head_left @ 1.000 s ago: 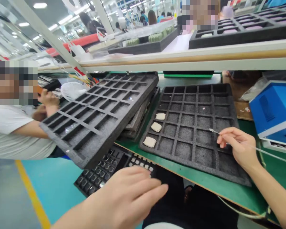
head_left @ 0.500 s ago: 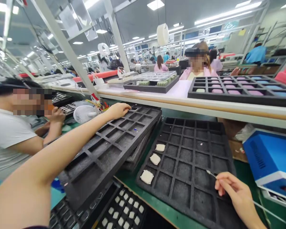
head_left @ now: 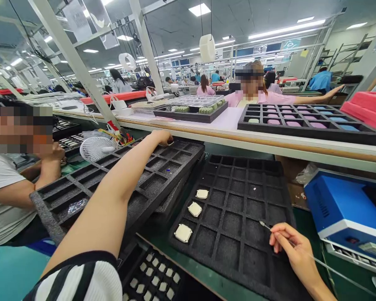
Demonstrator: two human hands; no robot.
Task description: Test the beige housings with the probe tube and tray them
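My left hand reaches to the far end of the left black foam tray. Its fingers are curled downward, and a small pale thing shows at the fingertips, too hidden to name. Between the thumb and fingers of my right hand is a thin whitish tube with a small metallic tip. That tip hovers over the right black foam tray. Three cream, rounded-square pieces sit in the left column of this tray.
A blue machine stands right of the trays. Below the bench edge is a tray of small white pieces. A white fan and a co-worker are at left. The shelf ahead carries trays of coloured pieces.
The view has shifted, and more of my left sleeve shows. My left fingers have curled in over the tray's far end. My right hand keeps its pinch on the tube.
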